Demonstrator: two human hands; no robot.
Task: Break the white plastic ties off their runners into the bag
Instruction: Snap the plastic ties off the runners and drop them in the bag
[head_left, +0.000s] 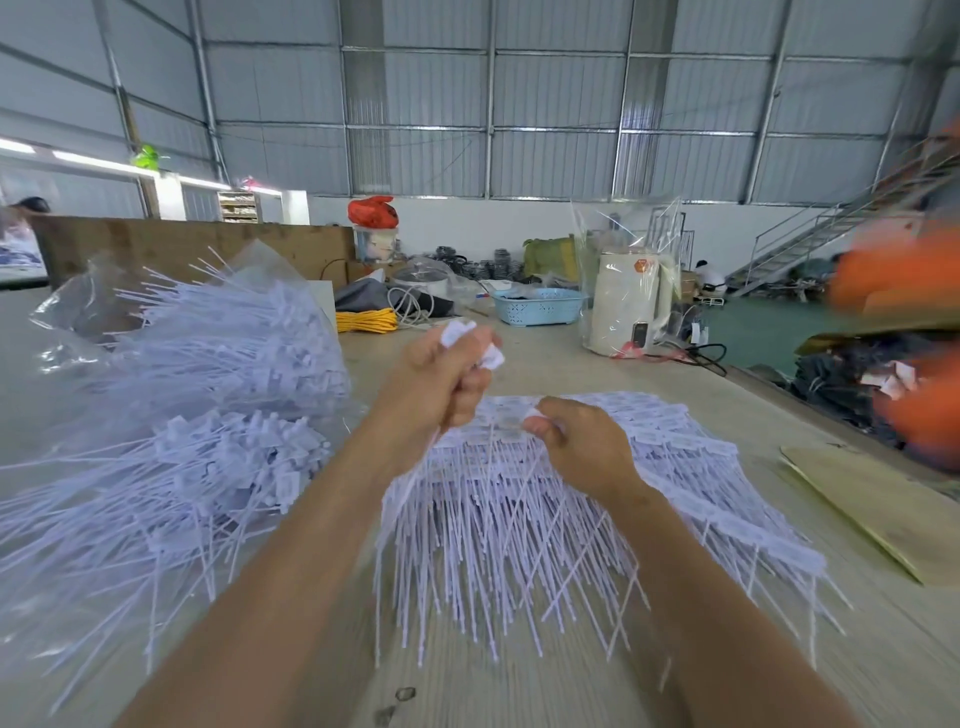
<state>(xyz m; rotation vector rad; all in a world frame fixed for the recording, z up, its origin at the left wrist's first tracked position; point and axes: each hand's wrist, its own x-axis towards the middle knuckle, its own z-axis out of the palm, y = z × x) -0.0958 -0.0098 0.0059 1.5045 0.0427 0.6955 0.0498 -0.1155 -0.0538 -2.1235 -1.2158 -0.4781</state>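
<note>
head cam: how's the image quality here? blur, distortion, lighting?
Head view: wide-angle bending of the wall beams and table edge; motion smear on the orange shape at right and on the bagged ties; left hand and right hand fairly sharp; lighting even and diffuse, shadows soft, no strong glare.
</note>
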